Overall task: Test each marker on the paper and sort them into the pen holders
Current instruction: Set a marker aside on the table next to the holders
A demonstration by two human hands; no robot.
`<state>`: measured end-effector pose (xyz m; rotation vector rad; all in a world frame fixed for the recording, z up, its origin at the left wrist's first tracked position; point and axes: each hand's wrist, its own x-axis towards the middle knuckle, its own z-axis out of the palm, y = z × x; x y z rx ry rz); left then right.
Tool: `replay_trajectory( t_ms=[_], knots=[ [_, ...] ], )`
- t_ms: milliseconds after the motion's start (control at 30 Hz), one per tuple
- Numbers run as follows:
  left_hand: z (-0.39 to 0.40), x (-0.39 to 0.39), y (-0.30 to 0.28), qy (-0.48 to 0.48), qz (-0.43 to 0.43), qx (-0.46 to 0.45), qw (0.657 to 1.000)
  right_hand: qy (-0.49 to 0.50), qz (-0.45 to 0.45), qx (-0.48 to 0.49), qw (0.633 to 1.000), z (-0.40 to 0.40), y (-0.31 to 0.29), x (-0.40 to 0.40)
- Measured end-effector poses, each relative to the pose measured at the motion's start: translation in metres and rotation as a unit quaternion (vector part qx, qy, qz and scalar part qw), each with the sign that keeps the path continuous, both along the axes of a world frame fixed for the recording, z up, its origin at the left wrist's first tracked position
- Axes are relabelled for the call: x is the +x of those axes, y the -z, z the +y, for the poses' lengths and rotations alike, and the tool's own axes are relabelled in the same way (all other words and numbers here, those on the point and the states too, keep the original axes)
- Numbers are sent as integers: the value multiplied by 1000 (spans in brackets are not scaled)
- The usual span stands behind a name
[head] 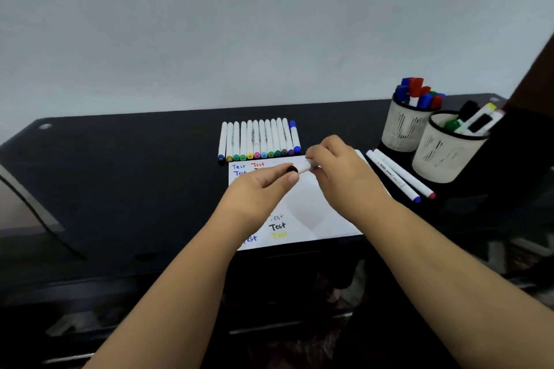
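Note:
Above the white paper (311, 213) both hands hold one white marker (304, 166). My left hand (260, 189) pinches its dark cap end (291, 169), and my right hand (338, 168) grips the white barrel. The paper bears several coloured "Test" marks. A row of several white markers (259, 139) lies beyond the paper. Two more markers (398, 177) lie to the right of it. Two white mesh pen holders stand at the right: the far holder (404, 129) has blue and red markers, the near holder (443, 156) has green, black and yellow ones.
The black desk (120, 174) runs left and right, with a grey wall behind it. A dark object (524, 141) stands at the far right beside the holders. The desk's front edge lies just below the paper.

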<state>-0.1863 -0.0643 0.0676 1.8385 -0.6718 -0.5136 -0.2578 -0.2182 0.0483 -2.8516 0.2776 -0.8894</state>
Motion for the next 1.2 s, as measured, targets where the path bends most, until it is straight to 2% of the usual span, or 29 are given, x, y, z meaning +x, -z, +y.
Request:
replay_trajectory(
  t_ms=[167,333,533,667,767,967,1200],
  knots=[
    [-24,3,7,51,-37,65,996,71,-44,127,988,-31,-12,-27],
    [-79,9,20,87,-77,147,982,122,-134,264,947,-73,-29,-62],
    [-138,18,47,104,-173,217,955,164,-189,266,931,-120,-35,-93],
    [-151,28,68,133,-235,282,921,192,-180,259,929,-137,-32,-104],
    [-154,29,77,133,-272,298,906,196,-164,257,932,-148,-31,-103],
    [-154,28,79,123,-276,296,906,213,-96,217,948,-166,-33,-93],
    [-152,29,83,119,-280,290,908,304,25,219,927,-181,-41,-75]
  ],
)
